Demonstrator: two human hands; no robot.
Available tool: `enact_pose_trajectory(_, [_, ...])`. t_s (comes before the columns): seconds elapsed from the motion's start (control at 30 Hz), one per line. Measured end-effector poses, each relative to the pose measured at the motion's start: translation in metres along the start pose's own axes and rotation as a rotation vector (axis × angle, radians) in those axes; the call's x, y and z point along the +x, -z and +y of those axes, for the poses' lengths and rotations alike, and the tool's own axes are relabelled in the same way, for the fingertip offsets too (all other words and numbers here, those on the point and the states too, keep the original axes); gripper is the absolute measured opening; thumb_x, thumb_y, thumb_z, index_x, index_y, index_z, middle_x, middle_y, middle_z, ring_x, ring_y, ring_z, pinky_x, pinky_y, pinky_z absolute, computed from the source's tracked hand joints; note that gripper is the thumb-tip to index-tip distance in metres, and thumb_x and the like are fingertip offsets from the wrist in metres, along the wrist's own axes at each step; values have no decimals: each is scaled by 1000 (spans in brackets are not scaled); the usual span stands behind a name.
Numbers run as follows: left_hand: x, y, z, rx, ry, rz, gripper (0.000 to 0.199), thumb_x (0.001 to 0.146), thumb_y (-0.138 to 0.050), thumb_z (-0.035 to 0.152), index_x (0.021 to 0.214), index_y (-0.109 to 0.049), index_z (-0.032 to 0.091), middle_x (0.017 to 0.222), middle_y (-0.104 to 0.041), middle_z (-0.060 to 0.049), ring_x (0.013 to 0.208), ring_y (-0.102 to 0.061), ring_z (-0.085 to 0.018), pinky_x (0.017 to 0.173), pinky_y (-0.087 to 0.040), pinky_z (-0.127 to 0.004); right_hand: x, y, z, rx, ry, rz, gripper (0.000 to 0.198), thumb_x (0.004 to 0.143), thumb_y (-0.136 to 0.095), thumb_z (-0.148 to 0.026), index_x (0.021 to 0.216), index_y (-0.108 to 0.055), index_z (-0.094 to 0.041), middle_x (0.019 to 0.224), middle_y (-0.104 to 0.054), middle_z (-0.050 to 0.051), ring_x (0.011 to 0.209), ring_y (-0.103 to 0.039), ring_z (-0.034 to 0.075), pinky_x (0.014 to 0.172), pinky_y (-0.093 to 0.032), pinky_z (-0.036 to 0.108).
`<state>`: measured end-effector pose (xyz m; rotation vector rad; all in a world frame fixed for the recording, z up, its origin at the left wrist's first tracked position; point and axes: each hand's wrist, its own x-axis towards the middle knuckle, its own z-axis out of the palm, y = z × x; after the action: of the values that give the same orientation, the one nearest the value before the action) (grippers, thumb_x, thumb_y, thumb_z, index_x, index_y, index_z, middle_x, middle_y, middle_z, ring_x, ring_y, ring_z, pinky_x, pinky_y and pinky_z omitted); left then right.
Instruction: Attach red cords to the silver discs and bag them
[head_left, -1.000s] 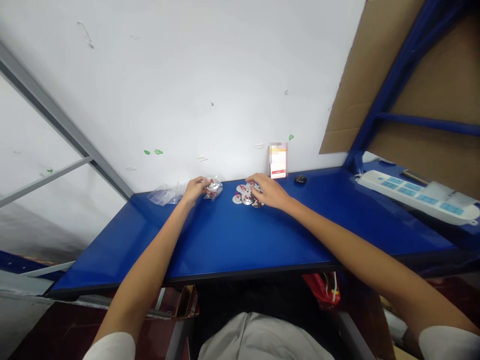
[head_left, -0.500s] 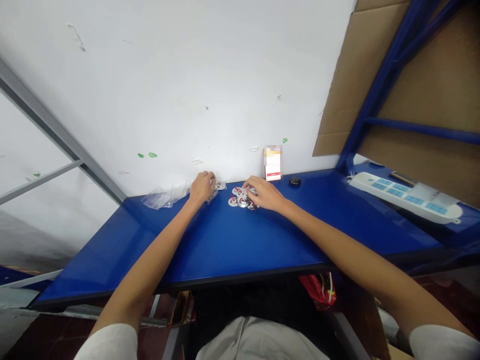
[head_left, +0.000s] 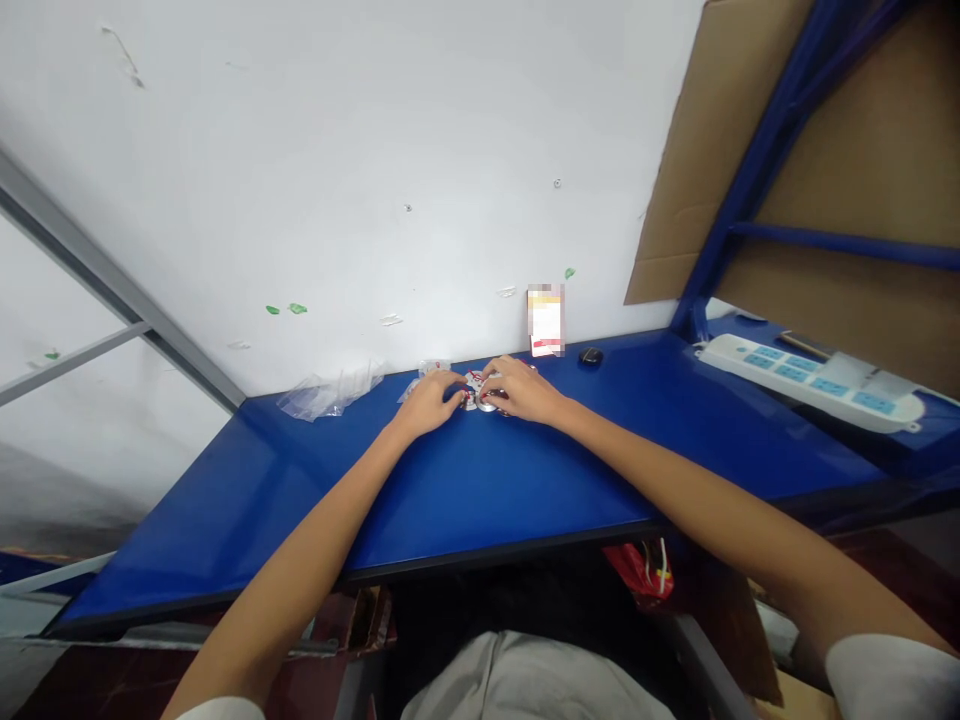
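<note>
Several round silver metal discs with red wires [head_left: 474, 380] lie in a small cluster near the back edge of the blue table, partly covered by my hands. My left hand [head_left: 433, 402] is at the cluster's left side, fingers curled and fingertips at one disc. From the right, my right hand [head_left: 523, 390] reaches over the cluster, its thumb and fingers bent onto a disc there. Behind my left hand lie small clear plastic bags [head_left: 433, 368], one with a disc showing in it. The fingertips' exact contact is too small to make out.
Flattened clear plastic bags [head_left: 330, 392] lie to the left by the wall. A phone [head_left: 546, 322] with a lit screen leans upright on the wall, beside a small black object [head_left: 591, 356]. A white power strip [head_left: 810, 382] lies at the right near a blue frame [head_left: 739, 190].
My left hand has moved right, from the small plastic bags to the left side of the disc cluster. My right hand has stayed over the discs. The view has shifted slightly.
</note>
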<state>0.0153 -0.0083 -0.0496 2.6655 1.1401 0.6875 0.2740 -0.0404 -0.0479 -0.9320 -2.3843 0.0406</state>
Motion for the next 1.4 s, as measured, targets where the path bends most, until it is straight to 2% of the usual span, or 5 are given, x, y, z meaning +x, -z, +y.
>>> enact_pose_trajectory(0.47, [-30,113,-56,529,566,484,46,98,-53,47,122,-69,12,130,-66,-29,131,-54,-48,108,-45,-61,0,-4,8,25,7,-13,11,102,-71,-28,104,-81,-23,116,-72,11,112,-62,28,95,-50,43])
enact_pose_trajectory(0.67, [-58,144,-100,473,1026,86,58,76,-72,68,97,-75,14,106,-76,-29,109,-69,-51,90,-55,-57,0,-3,7,20,7,-36,15,104,-67,-30,106,-80,-24,114,-74,11,111,-63,30,96,-52,45])
enact_pose_trajectory(0.8, [-60,146,-105,402,948,-35,26,69,-80,45,77,-73,21,98,-79,-19,106,-72,-42,89,-55,-44,-1,1,5,16,1,17,28,104,-66,-40,127,-73,-24,118,-74,12,114,-65,33,101,-53,51])
enact_pose_trajectory(1.07, [-27,123,-50,-396,507,516,27,84,-70,44,82,-56,20,97,-78,-9,91,-75,-24,83,-59,-37,3,12,-16,110,-1,243,48,105,-66,-46,148,-55,-28,129,-69,13,122,-65,35,107,-55,56])
enact_pose_trajectory(1.4, [0,21,53,-1122,250,133,45,84,-87,44,98,-51,21,91,-80,-6,80,-78,-22,76,-64,-35,5,9,-42,77,29,265,114,84,-89,-41,170,-16,-29,161,-47,20,147,-51,42,118,-48,64])
